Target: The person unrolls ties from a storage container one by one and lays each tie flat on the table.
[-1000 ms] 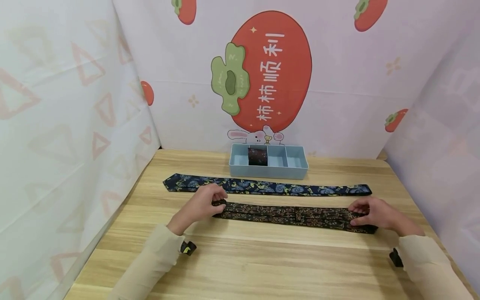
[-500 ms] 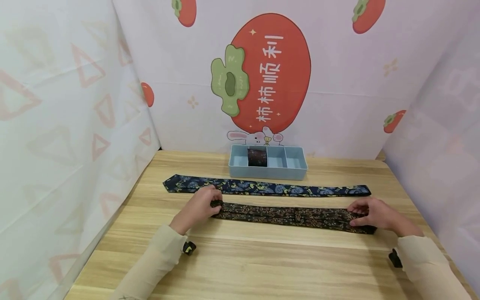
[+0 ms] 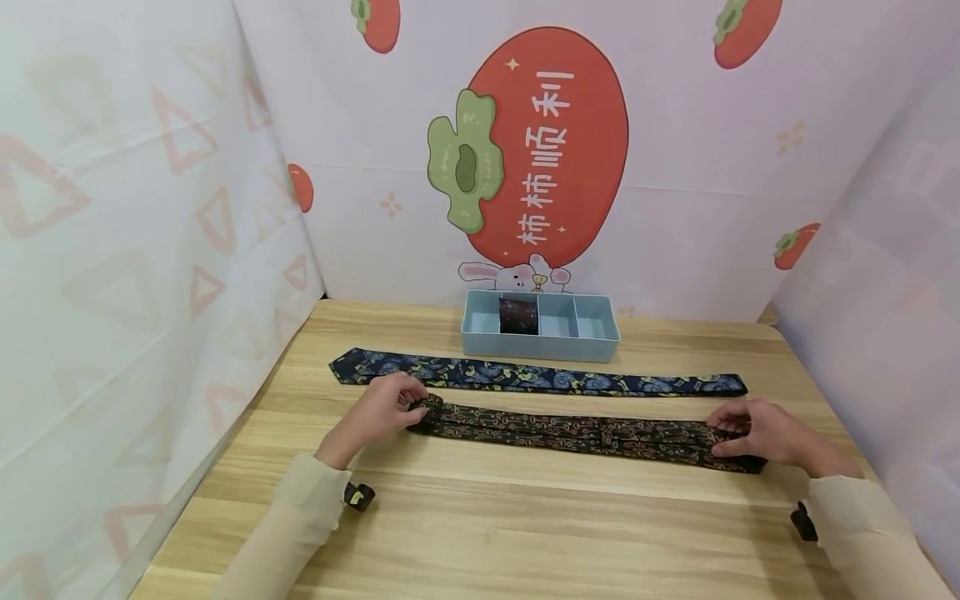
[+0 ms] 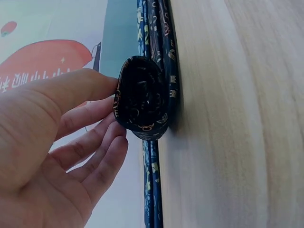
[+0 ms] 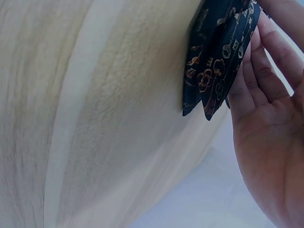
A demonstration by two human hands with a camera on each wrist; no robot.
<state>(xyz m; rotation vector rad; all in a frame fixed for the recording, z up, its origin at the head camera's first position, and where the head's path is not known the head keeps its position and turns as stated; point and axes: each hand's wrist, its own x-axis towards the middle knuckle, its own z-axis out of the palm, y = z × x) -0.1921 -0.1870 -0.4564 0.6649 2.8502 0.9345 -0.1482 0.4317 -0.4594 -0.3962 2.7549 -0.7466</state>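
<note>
A black necktie (image 3: 540, 429) with a small orange and gold pattern lies doubled lengthwise across the table. At its left end my left hand (image 3: 381, 417) holds a rounded loop of the tie (image 4: 142, 97) between thumb and fingers, and the hollow of the loop faces the left wrist view. Near the pointed right end, my right hand (image 3: 772, 437) pinches the tie. Two layered tips of the fabric (image 5: 209, 85) hang beside the right palm in the right wrist view. Just behind lies a navy necktie (image 3: 525, 375) with blue and yellow figures, stretched out flat.
A light blue divided box (image 3: 540, 346) stands at the back of the wooden table (image 3: 480, 533). In its second compartment from the left sits a rolled dark tie (image 3: 518, 317). Printed cloth (image 3: 675, 167) hangs behind the table and along both sides.
My left hand has shifted a little left with the tie's looped end, which shows more plainly now. The right hand stays at the other end. The navy tie and box have not moved.
</note>
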